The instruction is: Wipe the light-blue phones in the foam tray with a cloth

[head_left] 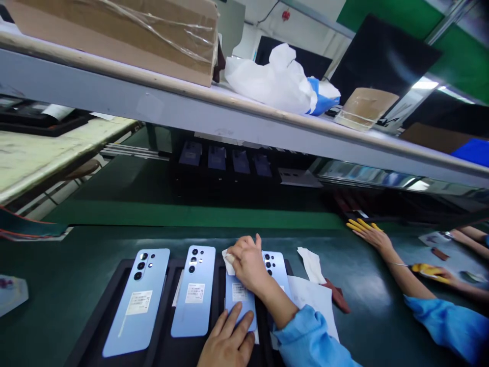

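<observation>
Light-blue phone [244,305] lay on black tray [100,311], 6 o'clock in view. Right hand [248,262] pinched white wipe [228,259] at phone's 12 o'clock; left hand [229,339], splayed, rested on its 6 o'clock end. Likely risk: phone skidding from uneven pressure, or label [240,291] lifting if rubbed. Label print too small; no brand readable.

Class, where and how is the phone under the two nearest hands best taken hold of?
Probably midway along its long edges, from above: the phone lies back up in the black tray, and its straight sides suit a pinch. The right hand, with a white wipe, covers the far end; the left hand lies partly over the near end.
</observation>
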`<state>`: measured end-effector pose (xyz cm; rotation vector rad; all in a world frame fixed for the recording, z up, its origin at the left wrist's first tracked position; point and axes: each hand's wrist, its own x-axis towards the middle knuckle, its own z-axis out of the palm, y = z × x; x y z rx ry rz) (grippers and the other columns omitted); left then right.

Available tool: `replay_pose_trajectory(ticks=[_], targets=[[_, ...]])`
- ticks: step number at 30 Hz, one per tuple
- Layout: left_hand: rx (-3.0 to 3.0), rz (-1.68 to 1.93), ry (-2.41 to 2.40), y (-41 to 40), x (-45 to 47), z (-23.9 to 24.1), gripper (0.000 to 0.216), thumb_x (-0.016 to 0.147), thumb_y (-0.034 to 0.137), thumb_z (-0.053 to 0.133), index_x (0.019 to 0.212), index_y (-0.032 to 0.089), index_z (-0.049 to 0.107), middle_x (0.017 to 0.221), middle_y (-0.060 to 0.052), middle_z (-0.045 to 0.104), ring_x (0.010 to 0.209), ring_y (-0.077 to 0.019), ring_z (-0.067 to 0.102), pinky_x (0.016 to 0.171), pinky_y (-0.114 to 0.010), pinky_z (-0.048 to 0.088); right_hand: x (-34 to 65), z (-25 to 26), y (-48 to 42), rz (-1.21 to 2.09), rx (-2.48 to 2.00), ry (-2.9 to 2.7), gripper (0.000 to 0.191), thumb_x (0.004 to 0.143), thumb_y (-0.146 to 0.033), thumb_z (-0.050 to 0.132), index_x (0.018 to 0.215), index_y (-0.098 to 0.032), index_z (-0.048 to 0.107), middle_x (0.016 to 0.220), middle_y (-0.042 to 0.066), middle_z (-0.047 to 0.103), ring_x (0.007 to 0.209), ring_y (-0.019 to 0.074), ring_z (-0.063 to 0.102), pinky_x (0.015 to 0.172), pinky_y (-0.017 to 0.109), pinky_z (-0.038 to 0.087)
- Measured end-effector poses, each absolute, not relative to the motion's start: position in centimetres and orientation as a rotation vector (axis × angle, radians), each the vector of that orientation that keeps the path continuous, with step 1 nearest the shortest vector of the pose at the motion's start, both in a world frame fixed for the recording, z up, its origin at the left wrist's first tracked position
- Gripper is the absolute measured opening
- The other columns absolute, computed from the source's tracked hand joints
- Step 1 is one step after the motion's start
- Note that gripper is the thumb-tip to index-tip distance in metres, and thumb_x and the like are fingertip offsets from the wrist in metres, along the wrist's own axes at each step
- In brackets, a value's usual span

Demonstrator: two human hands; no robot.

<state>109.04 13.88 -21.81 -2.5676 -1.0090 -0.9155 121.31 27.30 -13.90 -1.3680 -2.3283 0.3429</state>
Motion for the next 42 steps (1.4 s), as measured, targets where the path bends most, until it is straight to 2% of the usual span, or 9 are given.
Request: replay_pose_trajectory(ticks=[3,7,10,13,15,19,24,30,42], targets=[[-2.458,-1.056,-1.071,13.8,109.5,-22.3,0.014,0.096,0.033,0.055,0.094,0.028,0.069,0.125,0.007,0.065,0.125,-0.0207,0.049,0.112,-0.031,0.030,122.9,-14.1,26.9,0.290,-1.400,-2.285,0.013,0.090,-0.017,0.061,0.091,-0.026,0.069,0.090,0.001,0.065,0.102,0.0220,0.051,0.112,0.061,0.006],[-2.520,-0.920,-1.048,13.8,109.3,-22.4,0.018,0.097,0.026,0.053,0.104,0.029,0.069,0.129,0.008,0.065,0.121,-0.0199,0.056,0.105,-0.029,0.040,124.4,-15.0,24.1,0.246,-1.389,-2.268,0.015,0.089,-0.015,0.058,0.092,-0.024,0.069,0.090,0.002,0.064,0.100,0.0226,0.052,0.112,0.059,0.009],[-2.609,-0.858,-1.017,13.8,108.7,-22.2,0.019,0.095,0.035,0.057,0.108,0.028,0.069,0.128,0.005,0.066,0.120,-0.0211,0.057,0.102,-0.029,0.043,123.7,-15.5,22.7,0.254,-1.313,-2.299,0.017,0.088,-0.014,0.058,0.093,-0.025,0.068,0.088,0.002,0.064,0.099,0.0222,0.052,0.112,0.060,0.007],[-2.713,-0.823,-0.998,13.9,108.5,-21.6,0.041,0.090,0.059,0.058,0.110,0.025,0.069,0.131,-0.001,0.065,0.121,-0.0250,0.056,0.100,-0.032,0.044,122.0,-15.4,23.9,0.236,-1.306,-2.321,0.015,0.089,-0.016,0.059,0.094,-0.026,0.068,0.090,0.001,0.064,0.103,0.0230,0.050,0.112,0.063,0.000],[-2.716,-0.806,-1.001,14.0,108.5,-21.3,0.046,0.088,0.064,0.058,0.110,0.025,0.068,0.133,-0.001,0.064,0.121,-0.0265,0.056,0.097,-0.032,0.046,121.0,-15.0,25.8,0.211,-1.357,-2.304,0.013,0.091,-0.019,0.060,0.096,-0.027,0.069,0.093,0.002,0.065,0.105,0.0240,0.049,0.111,0.065,0.000],[-2.640,-0.837,-0.957,14.0,108.7,-21.8,0.042,0.090,0.063,0.056,0.106,0.026,0.067,0.132,0.001,0.064,0.119,-0.0257,0.056,0.094,-0.031,0.046,121.4,-14.5,28.4,0.130,-1.501,-2.210,0.015,0.090,-0.016,0.058,0.094,-0.025,0.069,0.095,0.003,0.066,0.104,0.0246,0.049,0.110,0.066,0.003],[-2.544,-0.854,-1.004,14.1,108.8,-23.1,0.017,0.094,0.030,0.059,0.109,0.030,0.066,0.134,0.007,0.062,0.123,-0.0210,0.054,0.104,-0.029,0.038,123.9,-15.8,25.2,0.108,-1.490,-2.180,0.024,0.083,-0.007,0.054,0.095,-0.023,0.068,0.093,0.003,0.063,0.101,0.0237,0.049,0.111,0.063,0.007],[-2.686,-0.865,-1.027,13.7,108.7,-21.7,0.045,0.089,0.064,0.055,0.108,0.026,0.068,0.135,-0.001,0.062,0.124,-0.0265,0.051,0.100,-0.032,0.040,123.3,-15.6,25.7,0.077,-1.536,-2.171,0.023,0.084,-0.009,0.054,0.097,-0.023,0.067,0.095,0.004,0.063,0.104,0.0247,0.048,0.111,0.064,0.005],[-2.648,-0.814,-0.951,14.1,108.4,-21.8,0.034,0.083,0.050,0.066,0.107,0.026,0.067,0.132,0.000,0.065,0.120,-0.0269,0.056,0.093,-0.033,0.046,124.0,-16.1,23.2,0.083,-1.469,-2.228,0.027,0.081,-0.007,0.057,0.097,-0.025,0.068,0.094,0.003,0.063,0.103,0.0240,0.049,0.112,0.063,0.004]])
